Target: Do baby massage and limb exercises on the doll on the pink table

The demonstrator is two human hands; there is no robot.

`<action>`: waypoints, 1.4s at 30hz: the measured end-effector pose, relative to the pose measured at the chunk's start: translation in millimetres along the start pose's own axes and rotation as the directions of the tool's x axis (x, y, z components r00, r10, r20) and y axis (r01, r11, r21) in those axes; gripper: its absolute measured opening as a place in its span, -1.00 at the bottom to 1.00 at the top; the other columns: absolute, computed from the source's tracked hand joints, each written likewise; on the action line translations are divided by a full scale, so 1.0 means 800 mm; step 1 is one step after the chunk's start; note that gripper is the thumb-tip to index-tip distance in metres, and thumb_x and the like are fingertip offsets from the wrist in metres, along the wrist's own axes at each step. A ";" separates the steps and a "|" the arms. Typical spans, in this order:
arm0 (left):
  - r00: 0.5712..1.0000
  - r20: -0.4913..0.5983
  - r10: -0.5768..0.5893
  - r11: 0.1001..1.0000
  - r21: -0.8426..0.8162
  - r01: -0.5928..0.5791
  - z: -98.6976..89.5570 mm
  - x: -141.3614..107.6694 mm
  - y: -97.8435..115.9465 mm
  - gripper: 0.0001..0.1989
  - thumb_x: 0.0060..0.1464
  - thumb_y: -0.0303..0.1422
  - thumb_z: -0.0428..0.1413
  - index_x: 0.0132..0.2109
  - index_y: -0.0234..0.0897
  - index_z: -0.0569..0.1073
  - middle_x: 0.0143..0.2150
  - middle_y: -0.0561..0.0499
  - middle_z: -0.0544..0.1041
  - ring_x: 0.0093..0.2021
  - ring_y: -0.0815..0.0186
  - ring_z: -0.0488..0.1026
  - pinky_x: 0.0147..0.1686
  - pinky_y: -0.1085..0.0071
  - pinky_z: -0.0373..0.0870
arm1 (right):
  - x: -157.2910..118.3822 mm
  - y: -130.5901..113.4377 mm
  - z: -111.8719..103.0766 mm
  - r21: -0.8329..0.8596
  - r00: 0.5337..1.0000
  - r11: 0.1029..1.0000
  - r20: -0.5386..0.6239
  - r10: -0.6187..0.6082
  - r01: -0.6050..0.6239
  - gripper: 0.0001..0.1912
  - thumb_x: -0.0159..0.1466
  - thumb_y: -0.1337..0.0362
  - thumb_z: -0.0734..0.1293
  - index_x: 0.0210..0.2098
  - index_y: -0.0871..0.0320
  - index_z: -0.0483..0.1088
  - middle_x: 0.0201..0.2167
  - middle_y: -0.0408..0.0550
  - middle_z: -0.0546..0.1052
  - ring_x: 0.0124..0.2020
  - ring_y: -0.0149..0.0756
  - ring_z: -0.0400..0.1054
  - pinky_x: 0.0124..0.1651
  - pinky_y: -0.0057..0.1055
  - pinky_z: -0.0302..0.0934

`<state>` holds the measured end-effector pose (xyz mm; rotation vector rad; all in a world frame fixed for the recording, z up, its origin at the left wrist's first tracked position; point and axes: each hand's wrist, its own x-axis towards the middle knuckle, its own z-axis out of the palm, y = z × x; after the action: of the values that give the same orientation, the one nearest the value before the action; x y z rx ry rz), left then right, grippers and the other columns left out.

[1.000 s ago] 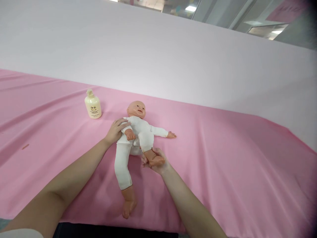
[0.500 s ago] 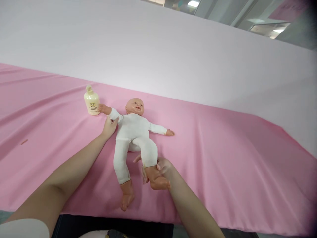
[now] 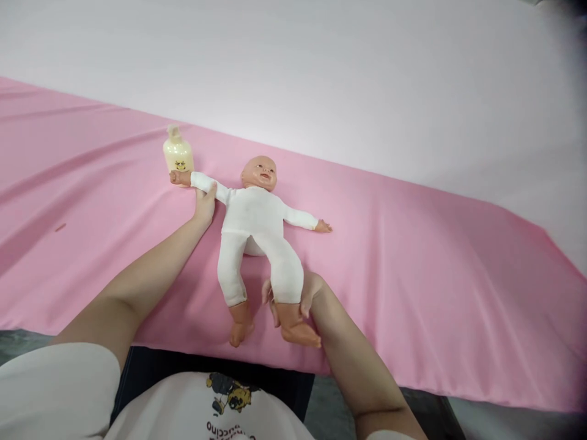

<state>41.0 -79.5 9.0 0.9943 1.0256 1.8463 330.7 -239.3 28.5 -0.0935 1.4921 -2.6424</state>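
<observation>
Free passage over pink cloth [image 3: 440, 287] at right, doll [image 3: 254, 211] and bottle [image 3: 178, 150] obstacles at left.

Both arms [image 3: 162, 269] forward, left fingers [image 3: 213, 192] and right fingers [image 3: 266, 293] apparently curled.

The bottle [image 3: 178, 153] stands on the cloth [image 3: 458, 287], left of the doll [image 3: 253, 211].

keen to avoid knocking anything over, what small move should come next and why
Perhaps draw the arm of the doll gently inward: the left hand has its grip on that arm, whose fist overlaps the bottle in view, so an outward push might tip it.
</observation>
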 end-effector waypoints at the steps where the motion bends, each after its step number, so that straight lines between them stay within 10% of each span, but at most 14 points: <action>1: 1.000 0.000 0.011 1.000 0.016 -0.011 0.000 0.000 0.000 -0.45 0.10 0.06 0.31 0.03 -0.18 0.35 0.00 -0.11 0.53 0.16 0.10 0.50 0.22 0.13 0.46 | 0.000 0.005 -0.003 0.034 0.997 0.997 0.036 -0.075 0.074 -0.09 -0.11 0.15 0.73 0.14 0.15 0.34 -0.16 0.05 0.68 -0.16 -0.14 0.64 -0.05 -0.24 0.52; 4: 0.992 0.080 0.097 0.987 0.120 -0.106 0.002 -0.002 0.000 -0.39 0.08 0.11 0.30 0.07 -0.19 0.36 0.06 -0.16 0.52 0.18 0.05 0.48 0.28 0.07 0.39 | 0.001 0.011 -0.004 0.100 0.926 0.932 0.117 -0.359 0.348 -0.20 0.02 0.01 0.64 0.12 0.16 0.35 -0.28 0.01 0.66 -0.32 -0.22 0.58 -0.05 -0.13 0.53; 7: 0.934 0.281 0.218 0.921 0.256 -0.292 0.006 -0.006 0.004 -0.36 0.14 0.11 0.23 0.18 -0.22 0.38 0.21 -0.24 0.48 0.29 0.01 0.40 0.39 0.03 0.26 | 0.001 0.005 0.007 0.035 0.853 0.862 -0.163 -0.495 0.506 -0.29 0.15 -0.13 0.49 0.10 0.21 0.36 -0.41 -0.08 0.59 -0.41 -0.30 0.45 -0.15 -0.20 0.50; 14: 0.681 0.677 0.280 0.645 0.392 -0.656 0.009 -0.022 0.021 -0.60 0.29 -0.20 0.08 0.20 -0.15 0.53 0.22 -0.19 0.50 0.26 0.01 0.39 0.35 -0.04 0.22 | 0.007 -0.016 0.019 0.005 0.562 0.882 -0.773 -0.295 0.471 -0.43 0.11 -0.03 0.42 0.01 0.17 0.43 -0.49 -0.15 0.50 -0.42 -0.27 0.37 -0.15 -0.07 0.52; 20: 0.651 0.709 0.270 0.606 0.400 -0.687 0.010 -0.026 0.023 -0.58 0.26 -0.41 0.01 0.18 -0.08 0.57 0.22 -0.14 0.50 0.28 0.05 0.37 0.34 -0.01 0.20 | 0.010 -0.022 0.013 0.027 0.417 0.872 -0.885 -0.207 0.490 -0.66 0.24 -0.01 0.32 -0.28 0.15 0.48 -0.51 -0.12 0.43 -0.42 -0.28 0.27 -0.20 -0.11 0.48; 26: 0.707 0.644 0.293 0.654 0.404 -0.639 0.010 -0.020 0.022 -0.62 0.25 -0.24 0.12 0.17 -0.21 0.52 0.14 -0.18 0.54 0.19 0.03 0.44 0.31 -0.01 0.27 | 0.004 -0.021 0.018 -0.037 0.516 0.888 -0.802 -0.299 0.457 -0.48 0.16 -0.18 0.29 -0.17 0.12 0.44 -0.55 -0.21 0.31 -0.45 -0.30 0.21 -0.14 -0.04 0.44; 32: 0.885 0.412 0.215 0.843 0.379 -0.381 0.004 -0.009 0.002 -0.45 0.22 0.05 0.17 0.14 -0.28 0.40 0.12 -0.26 0.52 0.19 -0.01 0.47 0.30 -0.01 0.34 | 0.006 -0.011 0.031 -0.140 0.668 0.918 -0.647 -0.369 0.371 -0.30 0.08 -0.19 0.29 0.06 0.15 0.37 -0.52 -0.22 0.38 -0.40 -0.28 0.29 -0.05 -0.01 0.37; 42: 0.997 0.061 0.047 0.990 0.131 -0.055 -0.007 0.016 -0.019 -0.26 -0.01 0.28 0.25 0.07 -0.15 0.31 0.12 -0.17 0.49 0.19 0.07 0.48 0.25 0.10 0.43 | 0.005 -0.023 0.032 -0.043 0.923 0.998 -0.381 -0.056 0.043 -0.19 -0.03 -0.01 0.59 0.09 0.22 0.34 -0.19 0.11 0.65 -0.16 -0.07 0.57 -0.12 -0.20 0.41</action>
<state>35.0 -64.2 -3.4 1.1555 1.1081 1.7980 328.1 -252.3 57.2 0.4126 1.6589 -2.7927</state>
